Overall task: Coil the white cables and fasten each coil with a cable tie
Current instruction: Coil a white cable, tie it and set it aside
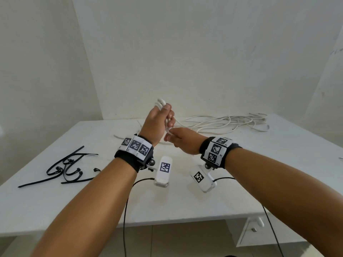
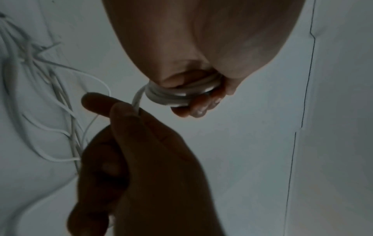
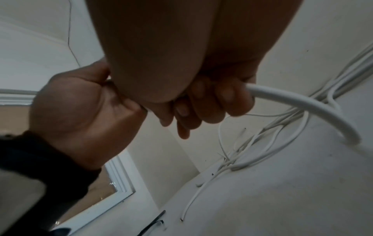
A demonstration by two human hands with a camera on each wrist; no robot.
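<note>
My left hand (image 1: 163,117) is raised above the table and grips a small coil of white cable (image 2: 177,94) wound around its fingers; loops stick out above the fist (image 1: 161,102). Just below it, my right hand (image 1: 178,139) pinches the running strand of the same cable (image 3: 298,103), which curves down to the table. A loose heap of white cables (image 1: 228,121) lies at the back of the white table (image 1: 92,204), right of the hands. Several black cable ties (image 1: 68,167) lie on the table at the left.
Loose cable ends (image 3: 201,183) trail over the table toward the hands. White walls (image 1: 185,52) close the table's back and left sides. A white drawer unit (image 1: 256,229) stands below the front right edge. Black leads (image 1: 126,210) hang from both wrist cameras.
</note>
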